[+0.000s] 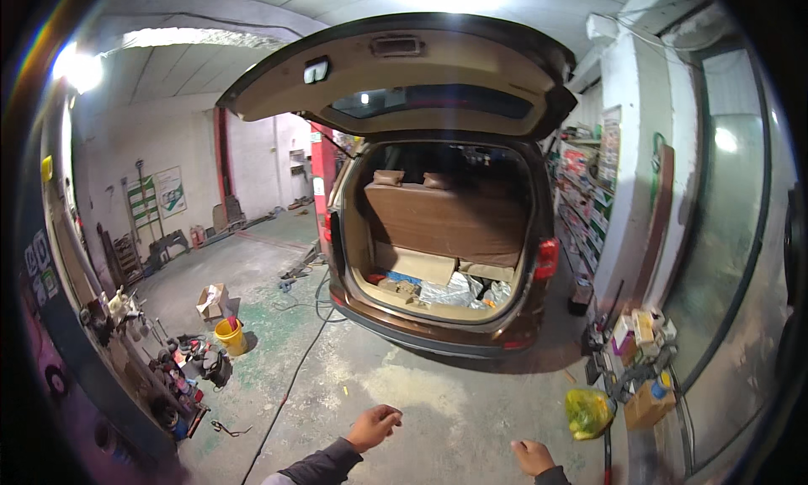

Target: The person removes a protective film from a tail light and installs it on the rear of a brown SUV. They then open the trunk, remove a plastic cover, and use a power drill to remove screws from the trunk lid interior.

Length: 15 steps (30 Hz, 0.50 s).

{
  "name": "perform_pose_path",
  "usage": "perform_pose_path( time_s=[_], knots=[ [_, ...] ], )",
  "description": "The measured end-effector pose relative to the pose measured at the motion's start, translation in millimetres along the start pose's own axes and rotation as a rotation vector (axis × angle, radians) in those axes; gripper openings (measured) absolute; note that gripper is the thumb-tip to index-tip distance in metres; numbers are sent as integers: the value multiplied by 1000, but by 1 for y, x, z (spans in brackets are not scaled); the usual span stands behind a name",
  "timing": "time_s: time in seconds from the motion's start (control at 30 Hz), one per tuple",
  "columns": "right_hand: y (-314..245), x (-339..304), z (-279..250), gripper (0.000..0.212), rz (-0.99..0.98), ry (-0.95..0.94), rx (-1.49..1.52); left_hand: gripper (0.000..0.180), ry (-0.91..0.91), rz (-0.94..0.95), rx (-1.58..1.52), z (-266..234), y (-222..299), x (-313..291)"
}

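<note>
My left hand [373, 428] is held over the concrete floor, empty, its fingers loosely bent and a little apart. To its right, my right hand [532, 457] shows only its back and thumb side; its other fingers are hidden. Neither hand touches anything. Ahead stands a brown car [429, 340] with its tailgate [471, 62] raised. Inside the cargo space lie a silvery sheet-like bundle [450, 291] and a loose beige panel [417, 263], in front of a brown rear seat back [442, 220]. A yellow-green plastic bag [588, 413] sits on the floor nearest my right hand.
A yellow bucket [230, 338] and an open cardboard box [212, 301] stand at left, near a heap of tools [198, 359]. A black hose [290, 375] crosses the floor. At right are a cardboard carton [649, 405] and stocked shelves [585, 207].
</note>
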State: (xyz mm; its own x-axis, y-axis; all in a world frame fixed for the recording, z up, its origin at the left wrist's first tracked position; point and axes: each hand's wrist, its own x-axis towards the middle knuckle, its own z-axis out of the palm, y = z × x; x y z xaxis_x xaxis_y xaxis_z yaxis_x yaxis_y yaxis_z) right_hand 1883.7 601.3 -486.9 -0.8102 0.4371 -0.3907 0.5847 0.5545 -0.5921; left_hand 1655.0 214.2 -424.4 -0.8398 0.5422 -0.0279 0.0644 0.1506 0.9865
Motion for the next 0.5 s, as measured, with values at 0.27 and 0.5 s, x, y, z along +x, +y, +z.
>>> perform_pose_path(
  time_s=[0.27, 0.5],
  knots=[
    [-355, 43, -145, 58, -1008, 698, -168, 24, 200, 186, -210, -121, 22, 69],
    [-670, 48, -279, 53, -1513, 1599, -476, 24, 196, -114, -507, -143, -55, 112]
  ],
)
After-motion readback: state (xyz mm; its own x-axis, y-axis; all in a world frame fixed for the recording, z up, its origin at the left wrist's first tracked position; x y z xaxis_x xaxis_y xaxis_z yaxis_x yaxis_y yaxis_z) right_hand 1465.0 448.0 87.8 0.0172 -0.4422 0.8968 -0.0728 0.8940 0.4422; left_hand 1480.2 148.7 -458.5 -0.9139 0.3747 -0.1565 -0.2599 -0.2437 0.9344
